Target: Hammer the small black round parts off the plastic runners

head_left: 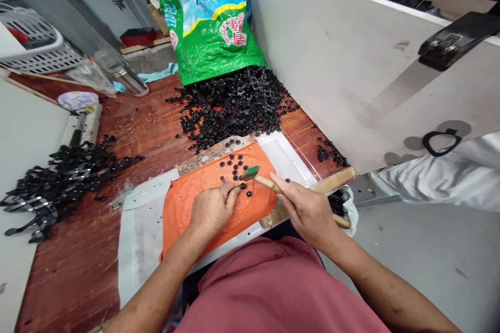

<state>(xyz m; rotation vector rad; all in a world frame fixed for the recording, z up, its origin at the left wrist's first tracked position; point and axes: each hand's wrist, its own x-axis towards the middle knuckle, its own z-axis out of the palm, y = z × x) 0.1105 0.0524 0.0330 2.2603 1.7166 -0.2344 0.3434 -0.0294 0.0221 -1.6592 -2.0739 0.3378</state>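
Note:
My right hand (308, 210) is wrapped round the wooden handle of a small hammer (251, 172) with a green-painted head. The hammer head is just over an orange cloth (187, 197) on the work surface. My left hand (213, 205) pinches a small black plastic part (242, 186) between thumb and forefinger, close below the hammer head. Whether head and part touch, I cannot tell. Several small round black pieces (235, 172) lie scattered on the cloth around it.
A large heap of black parts (238, 104) spills from a green and blue bag (219, 57) behind the cloth. Another black pile (50, 182) lies left on the reddish wooden table (84, 250). A white panel (336, 47) walls the right side. A metal flask (130, 80) stands back left.

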